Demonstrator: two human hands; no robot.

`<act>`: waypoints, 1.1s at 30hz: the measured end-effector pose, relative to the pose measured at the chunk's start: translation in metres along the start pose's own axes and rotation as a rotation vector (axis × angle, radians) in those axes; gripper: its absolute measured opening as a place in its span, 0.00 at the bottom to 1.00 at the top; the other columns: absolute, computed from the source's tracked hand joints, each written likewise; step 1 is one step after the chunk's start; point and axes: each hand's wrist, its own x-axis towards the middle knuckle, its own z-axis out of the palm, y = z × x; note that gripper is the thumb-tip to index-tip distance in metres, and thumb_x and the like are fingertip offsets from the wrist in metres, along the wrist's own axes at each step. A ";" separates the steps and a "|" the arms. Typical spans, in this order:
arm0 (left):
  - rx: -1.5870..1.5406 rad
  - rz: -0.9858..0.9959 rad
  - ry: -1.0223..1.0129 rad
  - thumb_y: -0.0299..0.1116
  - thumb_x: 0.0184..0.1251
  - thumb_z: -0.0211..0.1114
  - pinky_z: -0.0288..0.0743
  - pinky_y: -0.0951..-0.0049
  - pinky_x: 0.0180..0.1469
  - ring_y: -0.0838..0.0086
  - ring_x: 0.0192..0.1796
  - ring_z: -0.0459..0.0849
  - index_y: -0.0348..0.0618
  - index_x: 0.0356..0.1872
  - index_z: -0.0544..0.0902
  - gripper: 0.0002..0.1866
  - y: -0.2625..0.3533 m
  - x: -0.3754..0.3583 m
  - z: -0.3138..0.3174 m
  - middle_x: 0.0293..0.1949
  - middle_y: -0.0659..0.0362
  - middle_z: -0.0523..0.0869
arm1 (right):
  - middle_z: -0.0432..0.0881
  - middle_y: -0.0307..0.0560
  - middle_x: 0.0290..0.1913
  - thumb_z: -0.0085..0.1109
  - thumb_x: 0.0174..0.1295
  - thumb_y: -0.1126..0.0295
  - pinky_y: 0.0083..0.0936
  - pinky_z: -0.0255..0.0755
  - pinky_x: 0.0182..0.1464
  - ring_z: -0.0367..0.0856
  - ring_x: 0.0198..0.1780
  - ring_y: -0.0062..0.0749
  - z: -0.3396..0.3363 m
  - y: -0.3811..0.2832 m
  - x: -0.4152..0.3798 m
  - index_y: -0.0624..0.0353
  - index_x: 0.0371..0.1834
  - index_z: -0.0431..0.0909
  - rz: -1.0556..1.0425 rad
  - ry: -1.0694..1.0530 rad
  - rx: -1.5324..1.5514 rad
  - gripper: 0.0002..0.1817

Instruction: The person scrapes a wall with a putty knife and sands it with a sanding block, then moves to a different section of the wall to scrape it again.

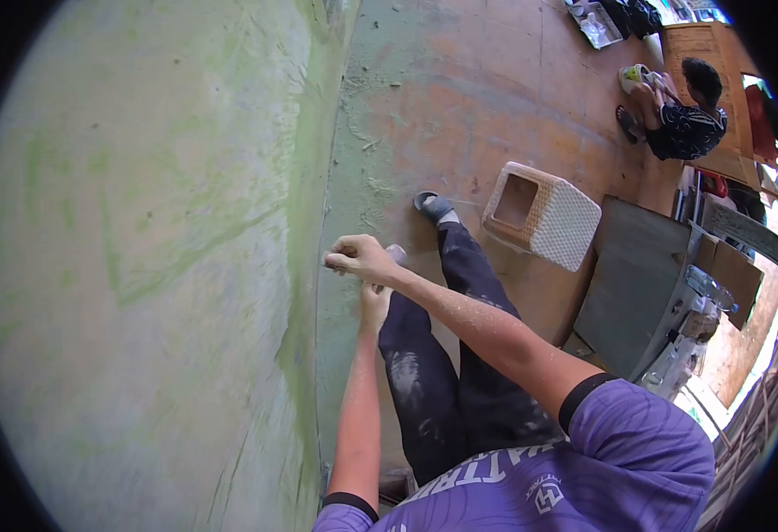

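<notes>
My right hand (361, 258) is closed, with its fingers curled together beside the green-white wall (185, 195). What it grips, if anything, is too small to make out. My left hand (375, 303) lies just below, partly hidden by my right wrist. A pale, rounded object (396, 254) shows beyond that wrist, near my left hand; whether my left hand holds it is not visible. Pale dust covers both hands and forearms.
A woven box-shaped stool (548, 213) lies on the dusty floor (469, 106) beyond my legs. Another person (692, 115) sits at the upper right by a white bucket (634, 78). Grey panels (630, 284) and plastic bottles (708, 288) stand to the right.
</notes>
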 end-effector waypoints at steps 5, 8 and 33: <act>0.054 0.049 0.054 0.32 0.70 0.65 0.76 0.66 0.54 0.67 0.53 0.84 0.28 0.58 0.76 0.21 -0.027 0.032 0.014 0.48 0.50 0.86 | 0.87 0.45 0.29 0.68 0.64 0.63 0.25 0.77 0.36 0.84 0.32 0.21 -0.012 0.022 0.026 0.67 0.38 0.86 -0.049 0.015 -0.147 0.14; -0.056 -0.014 0.155 0.36 0.75 0.61 0.77 0.71 0.49 0.71 0.51 0.83 0.32 0.58 0.75 0.19 -0.053 0.048 -0.001 0.47 0.55 0.84 | 0.87 0.46 0.28 0.68 0.63 0.63 0.26 0.77 0.35 0.85 0.30 0.23 -0.007 0.018 0.042 0.67 0.37 0.87 -0.019 -0.034 -0.271 0.14; 0.156 0.278 0.425 0.25 0.67 0.67 0.77 0.67 0.54 0.73 0.52 0.82 0.41 0.58 0.74 0.20 0.014 0.133 -0.018 0.49 0.59 0.82 | 0.90 0.55 0.38 0.70 0.60 0.70 0.26 0.81 0.45 0.90 0.40 0.30 0.024 0.027 0.128 0.67 0.44 0.87 -0.288 0.021 -0.297 0.12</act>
